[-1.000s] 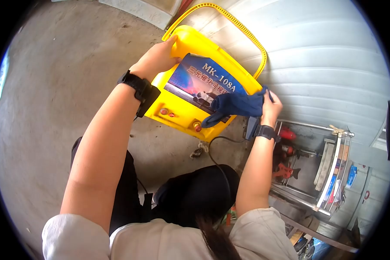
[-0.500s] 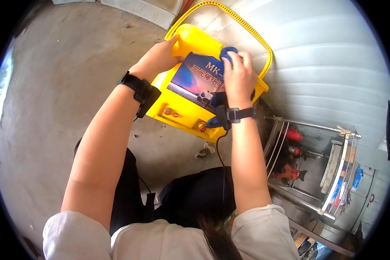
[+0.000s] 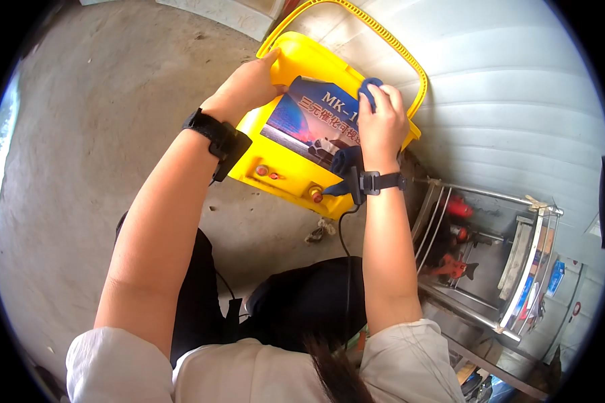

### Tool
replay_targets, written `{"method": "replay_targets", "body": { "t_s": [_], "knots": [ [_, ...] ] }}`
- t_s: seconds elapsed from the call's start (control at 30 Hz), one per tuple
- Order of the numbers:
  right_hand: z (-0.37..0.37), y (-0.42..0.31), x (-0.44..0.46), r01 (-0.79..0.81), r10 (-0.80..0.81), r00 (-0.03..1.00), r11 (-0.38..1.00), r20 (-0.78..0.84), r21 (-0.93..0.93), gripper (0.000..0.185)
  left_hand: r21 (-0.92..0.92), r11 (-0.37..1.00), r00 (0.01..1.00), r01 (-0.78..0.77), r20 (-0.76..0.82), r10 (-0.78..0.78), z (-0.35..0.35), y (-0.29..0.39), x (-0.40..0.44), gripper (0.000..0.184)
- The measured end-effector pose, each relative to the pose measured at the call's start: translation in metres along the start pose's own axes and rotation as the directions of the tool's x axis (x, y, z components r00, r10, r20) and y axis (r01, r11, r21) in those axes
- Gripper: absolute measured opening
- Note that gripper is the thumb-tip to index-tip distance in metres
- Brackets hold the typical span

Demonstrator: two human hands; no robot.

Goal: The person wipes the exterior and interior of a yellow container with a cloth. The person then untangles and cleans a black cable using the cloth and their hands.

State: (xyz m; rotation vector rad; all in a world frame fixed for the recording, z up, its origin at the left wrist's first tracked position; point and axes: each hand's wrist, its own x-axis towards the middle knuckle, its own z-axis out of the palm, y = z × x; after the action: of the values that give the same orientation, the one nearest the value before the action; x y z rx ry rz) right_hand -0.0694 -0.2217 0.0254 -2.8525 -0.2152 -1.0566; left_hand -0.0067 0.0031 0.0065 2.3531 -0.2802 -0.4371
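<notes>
A yellow plastic box with a raised yellow carrying handle stands before me. On its face is a printed label reading "MK-1" and more characters, partly covered by my right hand. Below the label are small red-and-metal fittings. My left hand grips the box's upper left edge, thumb toward the label. In my right hand is a dark blue cloth, pinched at the label's right side. More of the cloth hangs below, beside my wrist.
A metal-framed rack with red tools and small boxes stands at the right. Behind the box rises a pale ribbed wall. A thin black cable runs from my right wrist strap. Concrete floor spreads at the left.
My right hand has moved slightly right and down with the cloth, uncovering more of the label. The box has shifted slightly, while my left hand stays on its edge.
</notes>
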Motion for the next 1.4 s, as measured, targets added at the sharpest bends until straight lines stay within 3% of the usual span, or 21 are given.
{"method": "replay_targets", "body": {
  "t_s": [0.1,0.17,0.27,0.43,0.57,0.63,0.7,0.77,0.8,0.9,0.93,1.03,1.07,1.17,1.2,1.3,1.4],
  "knots": [
    [0.011,-0.016,0.018,0.087,-0.093,0.995,0.989,0.046,0.120,0.017,0.002,1.000,1.000,-0.016,-0.013,0.016,0.003,-0.002,0.003,0.069],
    [0.013,-0.025,0.030,0.055,-0.062,0.987,0.997,0.150,0.052,0.017,0.002,1.000,0.999,-0.019,-0.028,0.019,0.005,-0.004,0.001,0.069],
    [0.006,-0.014,0.024,0.023,-0.036,0.984,0.997,0.175,0.073,0.017,-0.017,1.000,0.999,-0.025,-0.045,0.025,0.007,-0.005,0.000,0.068],
    [-0.024,0.021,-0.001,-0.229,0.228,0.953,0.973,0.200,-0.017,0.020,-0.063,0.997,0.997,-0.052,-0.053,0.049,0.002,-0.006,-0.002,0.068],
    [-0.044,0.039,-0.003,-0.299,0.295,0.920,0.954,0.260,-0.024,0.017,-0.090,0.995,0.997,-0.052,-0.068,0.046,0.008,-0.013,0.005,0.067],
    [-0.052,0.020,-0.001,-0.363,0.347,0.929,0.921,0.129,0.139,0.015,-0.099,0.993,0.996,-0.060,-0.064,0.054,0.005,-0.012,0.003,0.067],
    [-0.052,-0.027,0.005,-0.373,0.352,0.928,0.852,0.124,0.367,0.016,-0.107,0.992,0.996,-0.068,-0.058,0.062,0.007,-0.012,0.001,0.067],
    [-0.036,-0.067,0.008,-0.116,0.096,0.992,0.939,0.078,0.325,0.018,-0.104,0.992,0.998,-0.066,-0.029,0.063,0.006,-0.018,0.012,0.066],
    [-0.023,-0.079,0.005,-0.108,0.069,0.989,0.945,0.133,0.310,0.017,-0.086,0.969,0.959,-0.234,-0.183,0.215,0.019,-0.039,0.024,0.075],
    [0.020,-0.089,-0.014,-0.126,0.067,0.958,0.972,0.278,0.199,0.017,-0.094,0.970,0.963,-0.226,-0.174,0.207,0.019,-0.042,0.022,0.075],
    [0.023,-0.091,-0.021,-0.082,0.037,0.980,0.970,0.196,0.227,0.015,-0.086,0.974,0.969,-0.209,-0.154,0.194,0.015,-0.038,0.018,0.074],
    [0.019,-0.097,-0.048,0.059,-0.149,0.937,0.959,0.315,0.278,0.012,-0.111,0.967,0.969,-0.228,-0.123,0.215,0.006,-0.034,0.012,0.073],
    [0.020,-0.100,-0.064,0.140,-0.278,0.902,0.913,0.332,0.383,0.012,-0.110,0.983,0.988,-0.150,-0.040,0.146,0.000,-0.026,0.009,0.070],
    [0.017,-0.113,-0.088,0.227,-0.420,0.827,0.858,0.374,0.462,0.012,-0.087,0.988,0.990,-0.130,-0.073,0.124,0.006,-0.028,0.015,0.070],
    [0.015,-0.109,-0.082,0.213,-0.436,0.767,0.865,0.470,0.454,0.037,-0.065,0.987,0.987,-0.146,-0.079,0.141,0.006,-0.028,0.016,0.071],
    [0.022,-0.113,-0.048,0.152,-0.250,0.923,0.935,0.292,0.321,0.015,-0.028,0.990,0.989,-0.139,-0.057,0.137,0.007,-0.027,0.013,0.072],
    [0.029,-0.123,-0.044,0.164,-0.281,0.882,0.935,0.379,0.313,0.026,-0.021,0.993,0.993,-0.119,-0.026,0.118,-0.001,-0.021,0.011,0.072]
  ]
}}
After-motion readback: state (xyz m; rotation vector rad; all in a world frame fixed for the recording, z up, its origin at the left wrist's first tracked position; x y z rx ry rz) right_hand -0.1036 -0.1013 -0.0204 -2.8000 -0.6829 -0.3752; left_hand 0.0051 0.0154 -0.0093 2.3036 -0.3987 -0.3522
